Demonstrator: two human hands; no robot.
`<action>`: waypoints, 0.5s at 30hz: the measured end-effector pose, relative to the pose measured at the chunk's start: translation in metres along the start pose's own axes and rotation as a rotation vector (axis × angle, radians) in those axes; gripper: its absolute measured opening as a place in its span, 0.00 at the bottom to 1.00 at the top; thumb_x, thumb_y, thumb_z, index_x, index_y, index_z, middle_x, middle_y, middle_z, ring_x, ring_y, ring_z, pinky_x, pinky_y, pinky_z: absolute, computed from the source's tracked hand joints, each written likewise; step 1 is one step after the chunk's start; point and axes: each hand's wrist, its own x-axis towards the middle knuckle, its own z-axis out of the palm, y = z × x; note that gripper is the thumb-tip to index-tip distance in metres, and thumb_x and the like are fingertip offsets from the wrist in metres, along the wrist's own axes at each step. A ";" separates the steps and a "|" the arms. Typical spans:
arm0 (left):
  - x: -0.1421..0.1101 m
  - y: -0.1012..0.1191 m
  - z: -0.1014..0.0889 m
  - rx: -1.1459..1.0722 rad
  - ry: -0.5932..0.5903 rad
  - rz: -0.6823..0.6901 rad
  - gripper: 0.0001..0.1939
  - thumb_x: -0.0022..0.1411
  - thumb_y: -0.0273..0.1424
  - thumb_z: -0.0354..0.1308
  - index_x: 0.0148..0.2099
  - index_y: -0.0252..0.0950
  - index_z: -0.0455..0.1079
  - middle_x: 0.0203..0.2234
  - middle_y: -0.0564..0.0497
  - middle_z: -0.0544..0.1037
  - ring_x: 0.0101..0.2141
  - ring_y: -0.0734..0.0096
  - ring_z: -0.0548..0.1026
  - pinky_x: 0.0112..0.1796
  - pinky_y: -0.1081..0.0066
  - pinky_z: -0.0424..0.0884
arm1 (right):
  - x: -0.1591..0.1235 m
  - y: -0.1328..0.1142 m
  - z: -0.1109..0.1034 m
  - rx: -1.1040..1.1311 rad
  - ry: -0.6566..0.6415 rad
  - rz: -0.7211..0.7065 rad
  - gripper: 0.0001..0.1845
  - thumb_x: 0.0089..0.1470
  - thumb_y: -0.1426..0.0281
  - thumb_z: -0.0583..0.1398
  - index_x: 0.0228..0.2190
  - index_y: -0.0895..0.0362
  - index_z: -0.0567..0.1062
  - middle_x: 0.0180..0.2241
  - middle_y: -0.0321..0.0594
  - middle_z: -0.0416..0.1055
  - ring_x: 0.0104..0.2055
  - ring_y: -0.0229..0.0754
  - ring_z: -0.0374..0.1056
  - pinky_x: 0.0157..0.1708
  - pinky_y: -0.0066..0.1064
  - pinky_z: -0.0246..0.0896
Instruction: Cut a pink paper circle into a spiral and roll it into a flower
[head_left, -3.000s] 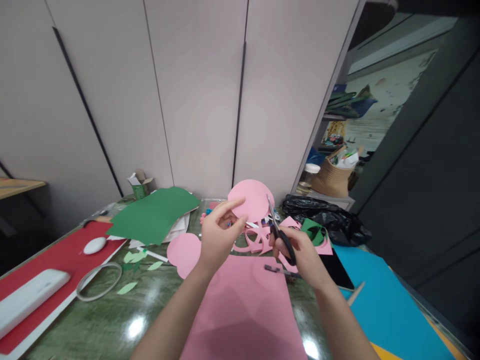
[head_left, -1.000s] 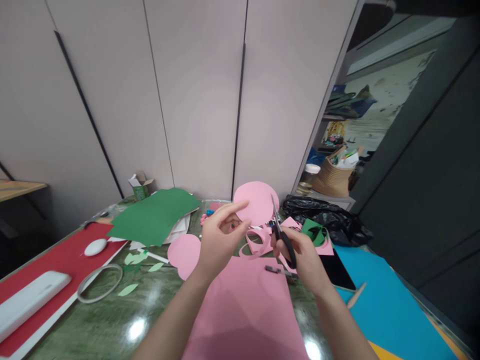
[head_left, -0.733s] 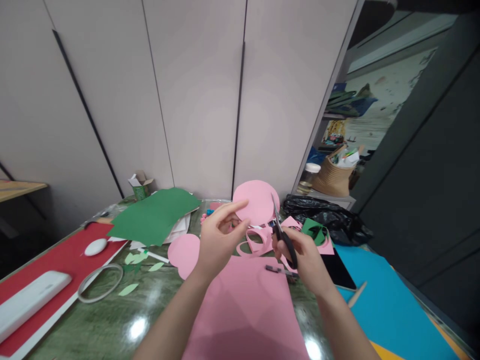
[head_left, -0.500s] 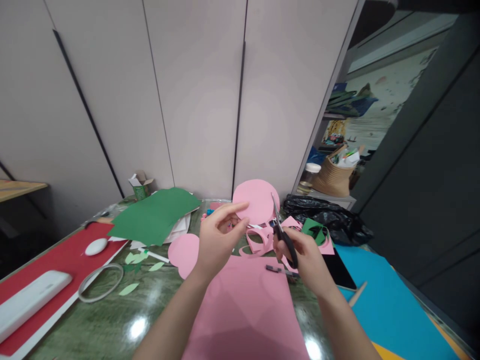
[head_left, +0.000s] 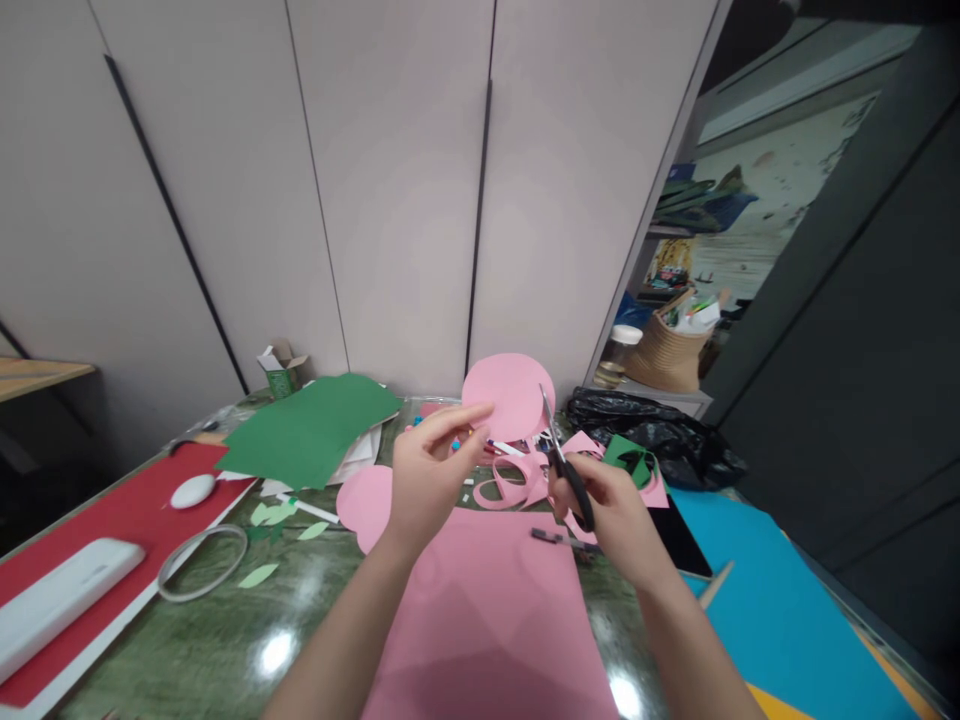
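Over pink paper (head_left: 487,610), curled left grip (head_left: 427,475) holds a disc (head_left: 514,388), right grip (head_left: 606,500) clasps scissors (head_left: 556,457), box print (head_left: 282,384) blurred.

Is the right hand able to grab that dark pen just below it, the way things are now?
Probably not without freeing itself first: the right hand is holding the scissors. Otherwise the way looks fairly free, as the pen lies close by, its dark end uncovered on the big pink sheet.

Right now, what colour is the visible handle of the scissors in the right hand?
The scissors' handle is black, seen best in the head view.
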 end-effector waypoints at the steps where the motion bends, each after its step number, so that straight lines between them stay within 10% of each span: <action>1: 0.000 0.000 0.000 -0.005 0.006 -0.003 0.10 0.51 0.28 0.60 0.38 0.36 0.76 0.35 0.47 0.79 0.34 0.72 0.75 0.38 0.72 0.73 | 0.000 0.001 0.000 0.003 0.001 0.001 0.11 0.51 0.71 0.54 0.19 0.57 0.66 0.18 0.33 0.64 0.23 0.35 0.58 0.24 0.25 0.51; 15: -0.003 -0.002 0.004 -0.100 -0.017 -0.068 0.16 0.50 0.28 0.61 0.44 0.35 0.73 0.22 0.53 0.73 0.24 0.77 0.70 0.29 0.76 0.70 | -0.001 -0.001 0.000 0.012 -0.016 -0.001 0.12 0.52 0.68 0.53 0.20 0.58 0.67 0.19 0.35 0.65 0.23 0.35 0.58 0.22 0.26 0.51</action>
